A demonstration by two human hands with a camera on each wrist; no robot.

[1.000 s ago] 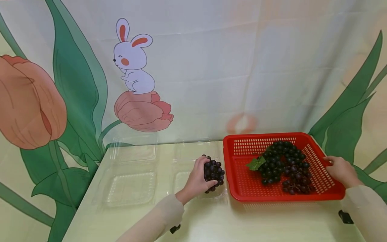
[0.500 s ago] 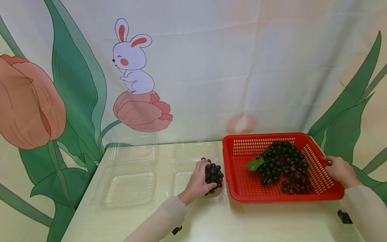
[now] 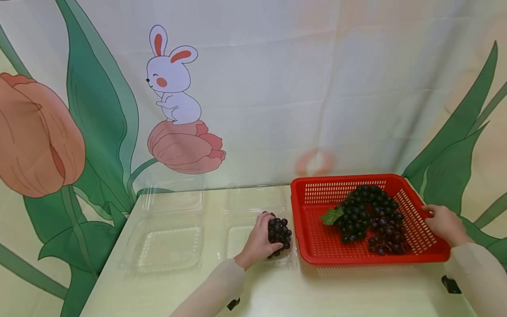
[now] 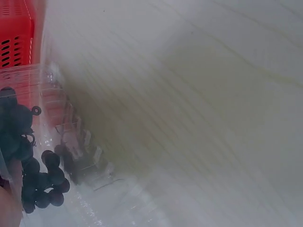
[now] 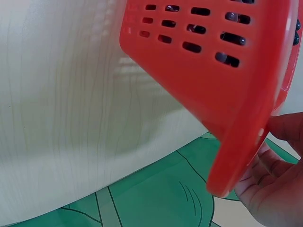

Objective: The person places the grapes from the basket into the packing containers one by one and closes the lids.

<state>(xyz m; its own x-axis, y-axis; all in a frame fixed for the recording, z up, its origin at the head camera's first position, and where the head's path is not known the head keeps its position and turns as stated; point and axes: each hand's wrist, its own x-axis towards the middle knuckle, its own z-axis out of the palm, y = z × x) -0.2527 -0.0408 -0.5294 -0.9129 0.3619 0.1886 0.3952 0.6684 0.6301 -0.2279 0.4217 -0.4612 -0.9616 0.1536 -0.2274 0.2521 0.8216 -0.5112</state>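
Observation:
My left hand (image 3: pixel 259 241) grips a bunch of dark purple grapes (image 3: pixel 279 233), low at a clear plastic clamshell box (image 3: pixel 236 237) just left of the red basket. In the left wrist view, these grapes (image 4: pixel 45 182) are beside the clear plastic wall (image 4: pixel 71 137); the hand shows only at the corner. My right hand (image 3: pixel 446 224) holds the right rim of the red plastic basket (image 3: pixel 322 251), thumb and fingers on either side of it, as the right wrist view shows. Inside the basket lie green-black grapes (image 3: pixel 354 218) with a leaf (image 3: pixel 332 215) and a purple bunch (image 3: pixel 388 235).
Another clear clamshell box (image 3: pixel 170 246) stands open to the left, its lid (image 3: pixel 174 200) toward the back. The pale table (image 3: pixel 301 295) ends at a printed cloth backdrop (image 3: pixel 257 110) with tulips and a rabbit.
My left hand has lowered slightly toward the front with the purple grapes in its grip. The right hand stays on the basket rim, and the basket keeps its place.

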